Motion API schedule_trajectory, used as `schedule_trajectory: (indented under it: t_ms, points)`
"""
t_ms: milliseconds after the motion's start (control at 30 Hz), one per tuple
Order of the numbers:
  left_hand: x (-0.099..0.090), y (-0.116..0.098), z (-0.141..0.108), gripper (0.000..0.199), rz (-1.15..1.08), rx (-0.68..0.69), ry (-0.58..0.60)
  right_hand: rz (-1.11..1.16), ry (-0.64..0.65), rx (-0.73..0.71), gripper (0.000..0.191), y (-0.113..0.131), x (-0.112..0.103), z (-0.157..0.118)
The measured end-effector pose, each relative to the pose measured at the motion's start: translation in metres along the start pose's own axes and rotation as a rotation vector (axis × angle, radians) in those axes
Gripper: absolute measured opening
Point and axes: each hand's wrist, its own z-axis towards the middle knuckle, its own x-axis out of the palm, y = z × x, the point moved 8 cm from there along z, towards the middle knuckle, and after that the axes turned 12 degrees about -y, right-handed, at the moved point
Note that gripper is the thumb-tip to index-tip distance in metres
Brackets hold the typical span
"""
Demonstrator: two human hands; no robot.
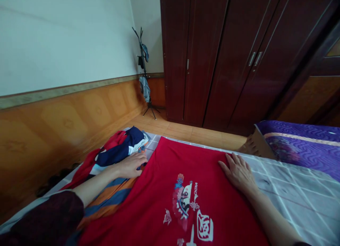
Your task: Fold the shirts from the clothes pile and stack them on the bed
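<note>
A red T-shirt with a printed picture, white characters and the word CHINA lies spread out in front of me. My right hand rests flat on its right side near the far corner, fingers stretched out. At the opposite side, my left hand lies with fingers extended beside the shirt's left edge, thumb apart. Beneath that hand and the shirt's left side is an orange and blue-grey striped garment. Just beyond are bunched red, navy and white clothes.
The clothes lie on a grey checked bed cover. A second bed with a purple quilt stands to the right. Dark red wardrobes line the far side. A black coat stand holding a cap and cloth occupies the corner.
</note>
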Motion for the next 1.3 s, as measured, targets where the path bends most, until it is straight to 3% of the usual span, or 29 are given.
schedule_trajectory:
  t_ms: [100,167,267,400,467,567,667,833,933,1000,1067,1167,1300]
  points:
    - [-0.003,-0.024,-0.027,0.047,-0.034,0.073,0.071,-0.02,-0.007,-0.044,0.06,0.002,-0.002,0.001]
    - [-0.005,-0.029,-0.037,0.041,-0.013,0.078,0.07,-0.032,-0.014,-0.07,0.059,0.004,-0.004,0.001]
    - [-0.015,-0.017,-0.046,0.016,0.159,0.028,0.039,-0.039,-0.029,-0.075,0.058,0.004,-0.005,0.001]
    - [-0.033,0.001,-0.058,0.024,0.457,-0.096,-0.035,-0.025,-0.026,-0.061,0.059,0.004,-0.003,0.0]
    - [-0.031,-0.012,-0.067,0.029,0.465,-0.075,-0.07,-0.021,-0.029,-0.052,0.059,0.004,-0.003,0.001]
    - [-0.018,-0.048,-0.082,0.035,0.356,-0.033,-0.124,-0.03,-0.059,-0.059,0.06,0.006,-0.006,0.001]
    - [-0.006,-0.068,-0.101,0.03,0.262,-0.135,-0.14,-0.017,-0.062,-0.07,0.06,0.007,-0.006,0.0]
    - [-0.01,-0.049,-0.126,0.027,0.236,-0.377,-0.121,-0.014,-0.043,-0.044,0.062,0.006,-0.008,-0.004]
    - [-0.015,-0.047,-0.12,0.028,0.217,-0.42,-0.103,-0.023,-0.051,-0.024,0.062,0.01,-0.014,-0.006]
    - [-0.015,-0.062,-0.104,0.028,0.124,-0.379,-0.136,-0.021,-0.06,-0.025,0.062,0.016,-0.021,-0.006]
    - [-0.006,-0.087,-0.083,0.034,-0.026,-0.248,-0.144,-0.004,-0.065,-0.038,0.062,0.022,-0.026,-0.005]
    - [0.018,-0.111,-0.054,0.055,-0.139,-0.109,-0.031,0.046,-0.047,-0.061,0.061,0.029,-0.025,-0.005]
    - [0.031,-0.079,-0.021,0.066,0.036,-0.4,0.004,0.062,-0.03,-0.011,0.062,0.023,-0.015,-0.008]
